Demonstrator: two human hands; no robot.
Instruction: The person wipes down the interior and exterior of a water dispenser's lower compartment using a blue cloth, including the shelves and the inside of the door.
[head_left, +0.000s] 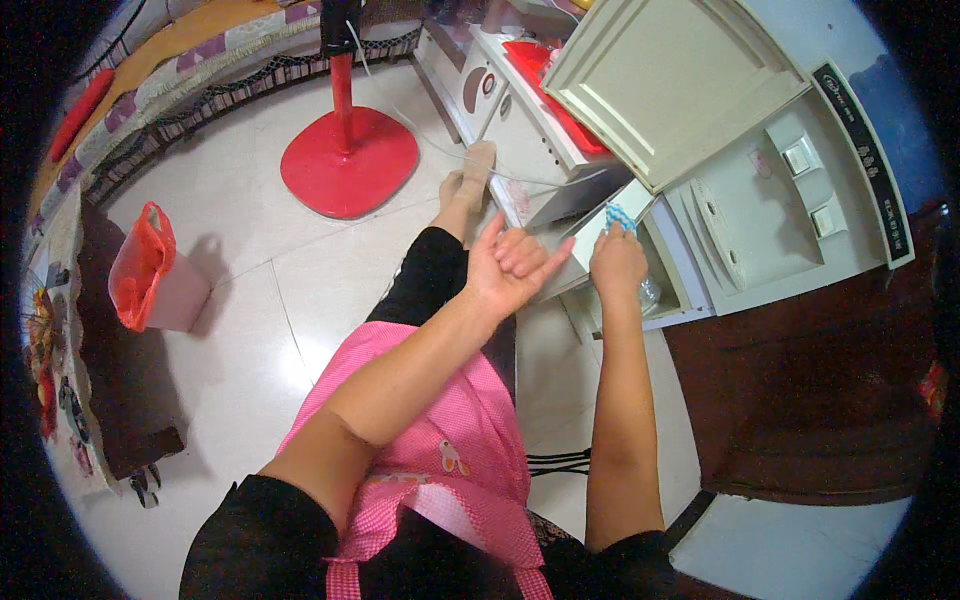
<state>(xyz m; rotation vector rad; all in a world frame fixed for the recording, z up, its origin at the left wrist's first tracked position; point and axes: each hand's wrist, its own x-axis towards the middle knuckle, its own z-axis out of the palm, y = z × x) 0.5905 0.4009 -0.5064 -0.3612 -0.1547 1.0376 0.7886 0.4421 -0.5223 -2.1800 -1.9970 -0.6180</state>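
My right hand (619, 262) grips a blue-and-white patterned cloth (620, 216) above an open compartment of a cream cabinet (697, 311). The cloth lies near a white panel (592, 244) along that compartment; whether it touches the panel is hard to tell. Empty, my left hand (514, 262) hovers palm up to the left of the right hand. Its thumb and little finger stick out while the middle fingers curl in. Clear plastic (649, 294) shows inside the compartment, partly behind my right wrist. A cream panelled door (675, 90) stands swung out above the cloth.
A low white cabinet (517, 112) carries a red tray (547, 90); a white cable (517, 181) hangs across its front. Left are a red round-based stand (349, 165) and a bin with a red bag (154, 262). Dark brown furniture (795, 390) lies right.
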